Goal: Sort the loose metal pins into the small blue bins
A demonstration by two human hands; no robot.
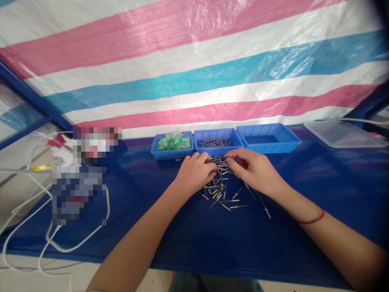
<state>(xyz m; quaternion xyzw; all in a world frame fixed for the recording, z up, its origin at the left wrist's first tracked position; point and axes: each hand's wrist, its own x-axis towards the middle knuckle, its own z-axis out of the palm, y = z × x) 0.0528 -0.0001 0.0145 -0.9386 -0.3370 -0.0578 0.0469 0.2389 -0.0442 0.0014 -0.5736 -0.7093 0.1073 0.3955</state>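
Note:
A heap of silver blind rivets (217, 190) lies spread on the blue table, close in front of the blue bins. My left hand (196, 172) reaches into the heap from the left, its fingers curled and closed on some rivets. From the other side, my right hand (255, 168) has thumb and forefinger closed round rivets at the back of the heap. Several rivets stick out below both hands, and the fingers partly hide what they hold. Behind them, the middle blue bin (219, 151) contains more rivets.
The left blue bin (173, 154) holds green-and-clear plastic packets (174, 140). At the right stands another blue bin (270, 148), beside a clear plastic lid (343, 136). White cables (82, 245) and blurred-out items lie at the left. A striped sheet (194, 81) closes off the back.

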